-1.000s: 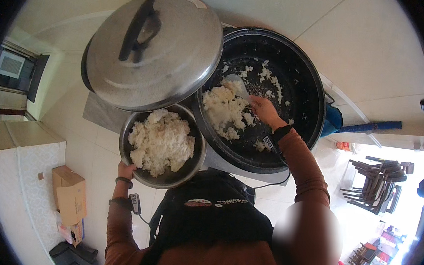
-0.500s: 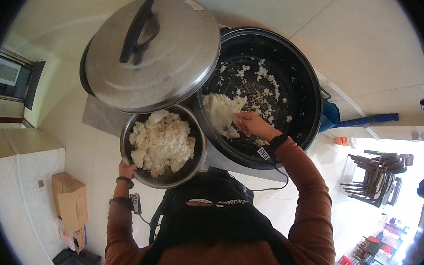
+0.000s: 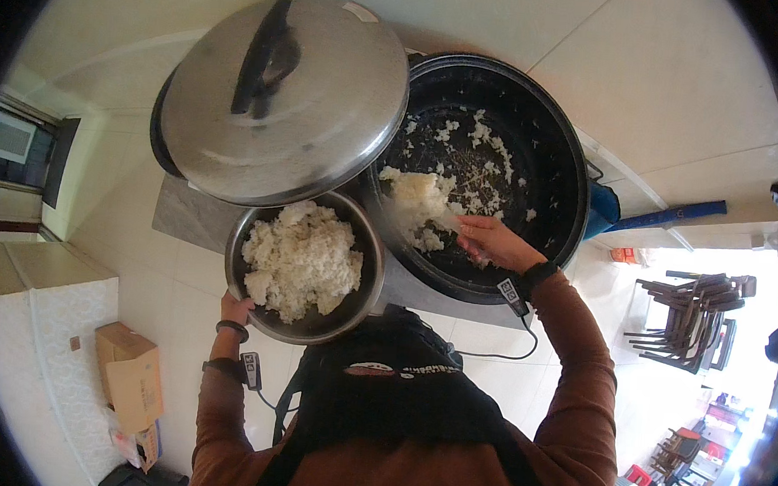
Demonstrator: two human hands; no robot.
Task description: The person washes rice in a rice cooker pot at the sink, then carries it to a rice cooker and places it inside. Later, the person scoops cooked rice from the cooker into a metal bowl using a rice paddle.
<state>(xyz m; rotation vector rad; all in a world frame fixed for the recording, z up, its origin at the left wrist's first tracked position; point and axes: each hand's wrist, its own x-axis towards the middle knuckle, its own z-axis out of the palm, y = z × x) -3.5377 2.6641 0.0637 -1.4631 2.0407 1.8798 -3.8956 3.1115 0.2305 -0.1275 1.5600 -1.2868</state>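
My left hand [image 3: 235,308] grips the near left rim of a steel bowl [image 3: 371,282] heaped with cooked white rice [image 3: 303,260]. My right hand [image 3: 494,243] is closed on the handle of a pale, see-through rice paddle [image 3: 451,218], just inside a large round black pot [image 3: 556,209]. A clump of rice [image 3: 420,194] lies on the paddle's blade, over the pot's left side. Loose grains and small lumps stick to the pot's floor and walls. The fingertips of my left hand are hidden behind the bowl.
A big steel lid [image 3: 327,88] with a black handle leans beside the pot, above the bowl. The pot stands on a grey table [image 3: 181,212]. Stacked chairs [image 3: 687,319] are at the right, a cardboard box [image 3: 131,379] at the lower left.
My right hand has drawn back slightly to the right, and the paddle now carries a clump of rice where its blade showed bare before. My left hand keeps its hold on the bowl.
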